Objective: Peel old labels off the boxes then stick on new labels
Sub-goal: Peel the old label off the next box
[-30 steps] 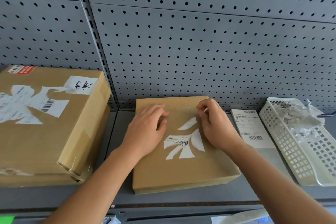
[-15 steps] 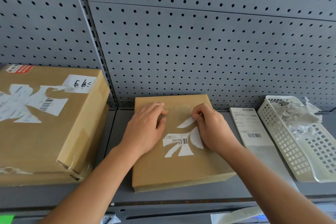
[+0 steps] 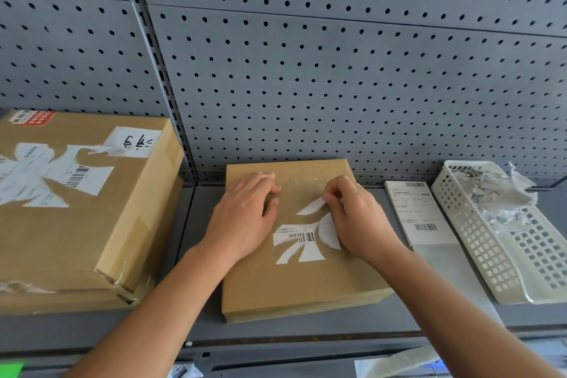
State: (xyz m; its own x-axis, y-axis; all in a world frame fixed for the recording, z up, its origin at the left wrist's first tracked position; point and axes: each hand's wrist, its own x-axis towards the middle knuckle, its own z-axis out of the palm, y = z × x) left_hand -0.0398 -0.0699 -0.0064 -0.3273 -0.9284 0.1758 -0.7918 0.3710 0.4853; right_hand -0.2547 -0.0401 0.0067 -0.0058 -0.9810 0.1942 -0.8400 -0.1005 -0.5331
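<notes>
A flat box [image 3: 294,279] is lying on the grey shelf [image 3: 306,328] in front of the pegboard [image 3: 306,86]. The left hand [image 3: 245,218] is resting palm-down on its top, fingers loosely spread and holding nothing. The right hand [image 3: 359,218] is pinching the upper strip of the torn white label [image 3: 302,238] at the box's middle. A barcode is showing on that label, with print too small to read. To the left, a big box [image 3: 76,224] is carrying a ragged label [image 3: 46,175] with a barcode, a white sticker [image 3: 135,142] with handwritten black characters, and a red sticker [image 3: 33,117] at the far corner. To the right, a fresh label sheet [image 3: 414,212] with two barcodes is lying flat beside a white basket [image 3: 478,242] holding paper scraps [image 3: 491,190].
</notes>
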